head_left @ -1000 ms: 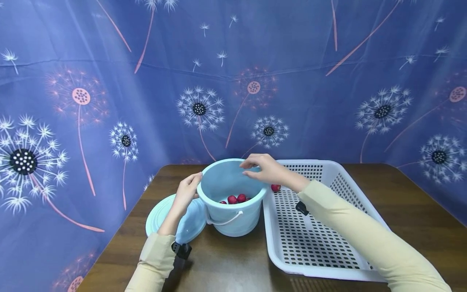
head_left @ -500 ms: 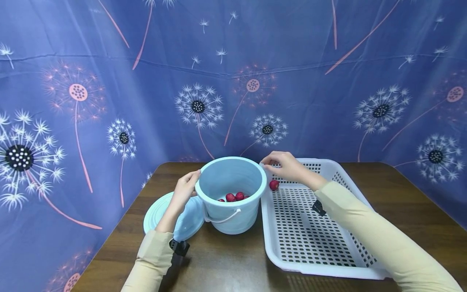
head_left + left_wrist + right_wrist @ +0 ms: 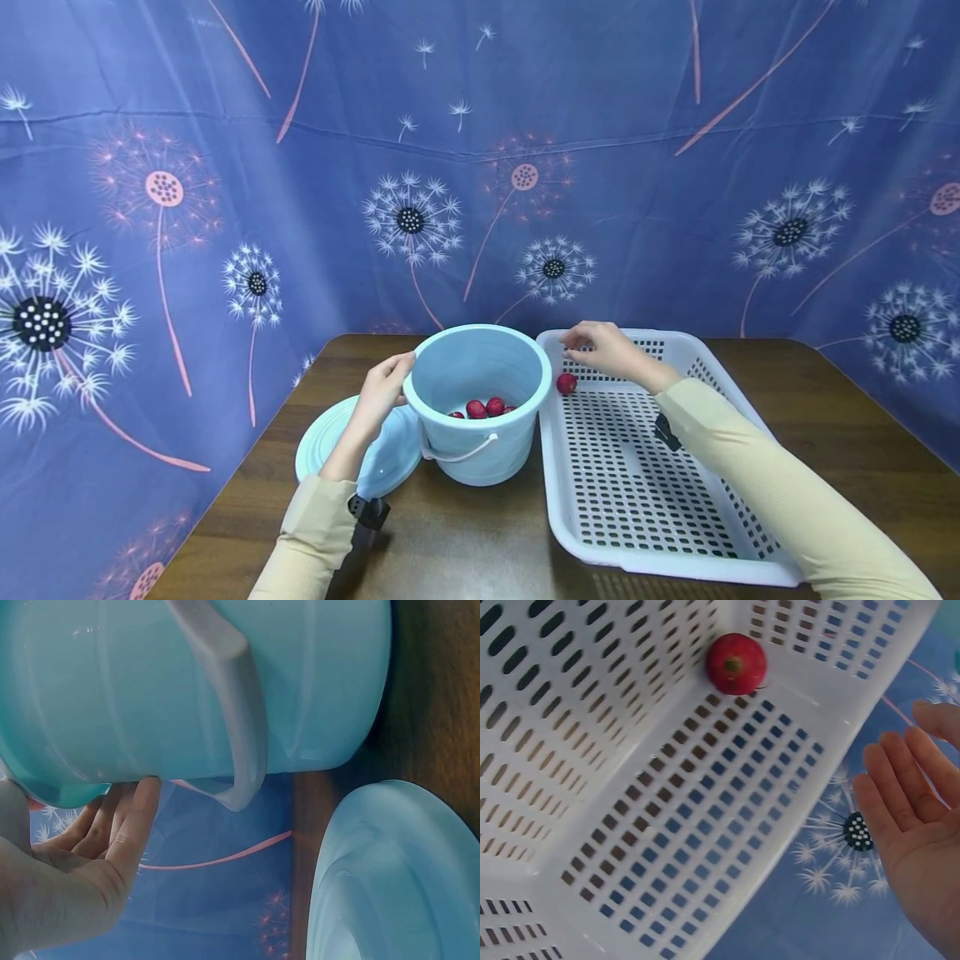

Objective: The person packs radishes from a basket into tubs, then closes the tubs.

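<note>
My left hand (image 3: 382, 390) holds the rim of a light blue bucket (image 3: 480, 446) at its left side. In the left wrist view, the fingers (image 3: 133, 825) lie along the bucket's outer wall, with the thumb at the rim. Several red radishes (image 3: 476, 409) show at the bottom of the bucket. Over the far left part of a white plastic basket (image 3: 558, 517) is my right hand (image 3: 606, 350), fingers loosely bent and nothing in them. One radish (image 3: 736, 664) lies in the basket's far left corner, just below that hand.
The round blue lid (image 3: 322, 446) lies left of the bucket, partly behind the left forearm. The bucket's white handle (image 3: 465, 454) hangs down its front. Everything stands on a brown wooden table (image 3: 465, 550), with a blue dandelion-print curtain (image 3: 637, 208) behind it.
My right hand has moved right, from over the bucket's opening to above the basket near the radish. The left hand stays at the bucket's rim.
</note>
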Demonstrator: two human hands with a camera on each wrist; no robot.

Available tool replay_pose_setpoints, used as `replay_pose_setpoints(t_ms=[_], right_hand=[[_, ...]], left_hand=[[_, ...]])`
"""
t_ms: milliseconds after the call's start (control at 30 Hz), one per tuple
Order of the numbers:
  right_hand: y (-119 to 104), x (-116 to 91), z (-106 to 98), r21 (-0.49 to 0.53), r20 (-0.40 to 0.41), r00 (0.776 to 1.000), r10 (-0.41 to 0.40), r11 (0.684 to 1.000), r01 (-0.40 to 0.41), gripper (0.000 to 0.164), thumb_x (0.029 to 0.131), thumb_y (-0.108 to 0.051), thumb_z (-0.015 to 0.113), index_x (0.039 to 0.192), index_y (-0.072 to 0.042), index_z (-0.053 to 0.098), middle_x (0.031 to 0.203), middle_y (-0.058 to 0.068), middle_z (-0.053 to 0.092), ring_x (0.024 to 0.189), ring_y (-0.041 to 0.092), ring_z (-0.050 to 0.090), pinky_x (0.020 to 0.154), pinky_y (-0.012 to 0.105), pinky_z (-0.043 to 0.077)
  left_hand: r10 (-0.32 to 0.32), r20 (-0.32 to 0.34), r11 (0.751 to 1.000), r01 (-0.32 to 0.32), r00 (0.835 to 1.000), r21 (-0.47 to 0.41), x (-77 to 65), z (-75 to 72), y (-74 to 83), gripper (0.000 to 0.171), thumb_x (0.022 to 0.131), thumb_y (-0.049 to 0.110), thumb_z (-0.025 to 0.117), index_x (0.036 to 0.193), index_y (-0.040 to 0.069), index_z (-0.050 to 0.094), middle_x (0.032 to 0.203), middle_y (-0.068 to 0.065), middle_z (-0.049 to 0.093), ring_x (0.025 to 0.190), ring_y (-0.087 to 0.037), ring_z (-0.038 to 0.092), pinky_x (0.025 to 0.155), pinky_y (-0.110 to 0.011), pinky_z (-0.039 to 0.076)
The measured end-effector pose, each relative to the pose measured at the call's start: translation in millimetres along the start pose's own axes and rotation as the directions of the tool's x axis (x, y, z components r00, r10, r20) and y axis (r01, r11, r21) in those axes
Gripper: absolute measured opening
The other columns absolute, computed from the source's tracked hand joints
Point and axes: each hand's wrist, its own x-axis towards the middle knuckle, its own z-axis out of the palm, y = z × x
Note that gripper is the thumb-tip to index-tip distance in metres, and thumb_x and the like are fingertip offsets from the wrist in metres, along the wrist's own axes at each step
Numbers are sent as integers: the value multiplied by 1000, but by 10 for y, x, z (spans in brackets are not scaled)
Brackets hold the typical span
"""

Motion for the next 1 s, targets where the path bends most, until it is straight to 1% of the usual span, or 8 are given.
replay_pose_setpoints(t_ms=[200,333,533,667,833,867,933,1000], right_hand=[[125,11,68,-22,44,999,26,999,-25,28,86,-11,66,110,3,64,102,15,67,91,25,64,80,39,55],[197,16,135,-51,95,995,34,998,-29,29,86,-14,67,110,4,64,103,17,67,92,27,63,81,40,54],[230,0,214,-91,168,982,90,993,-75,36,89,-19,64,116,5,61,113,21,64,101,33,61,89,46,51],[228,-17,272,-109,217,968,126,989,-104,39,90,-19,62,121,5,58,120,22,61,108,36,58,93,48,48],[236,-44,324,-138,261,956,135,985,-102,39,90,-17,61,123,4,57,124,23,58,116,39,53,99,51,43],[237,-44,330,-144,259,957,130,985,-95,38,90,-16,61,123,4,58,123,23,59,116,38,54,98,51,43],[240,-44,343,-154,249,960,130,984,-93,37,90,-15,61,122,4,59,118,22,61,109,36,57,94,48,47],[243,-42,350,-165,240,962,131,982,-93,34,90,-13,60,119,5,60,108,19,64,96,30,61,84,43,51]], left_hand=[[6,1,1000,-6,1000,-7,11,24,27,51,97,44,44,130,7,54,127,-16,57,106,-28,60,86,-41,54],[-1,-9,1000,1,1000,-8,13,33,21,50,97,44,45,130,7,54,127,-16,57,107,-27,60,86,-41,54],[-5,-20,1000,5,1000,-5,16,49,15,50,97,44,45,129,7,55,126,-16,58,106,-27,60,85,-40,54],[-6,-20,1000,6,1000,-5,13,51,14,50,97,44,45,129,7,55,126,-16,58,106,-27,59,86,-41,53],[-8,-20,1000,8,1000,-6,12,48,10,50,97,44,45,130,7,54,125,-16,59,104,-26,60,85,-39,54],[-8,-22,1000,7,1000,-6,13,48,10,50,97,44,45,129,7,55,124,-16,59,103,-25,60,85,-39,54],[-6,-25,1000,6,1000,-2,14,48,10,50,97,44,45,129,7,55,124,-16,59,102,-25,61,84,-38,54],[-6,-28,1000,6,1000,0,12,50,11,50,97,44,45,129,7,55,123,-16,60,101,-24,61,84,-38,54]])
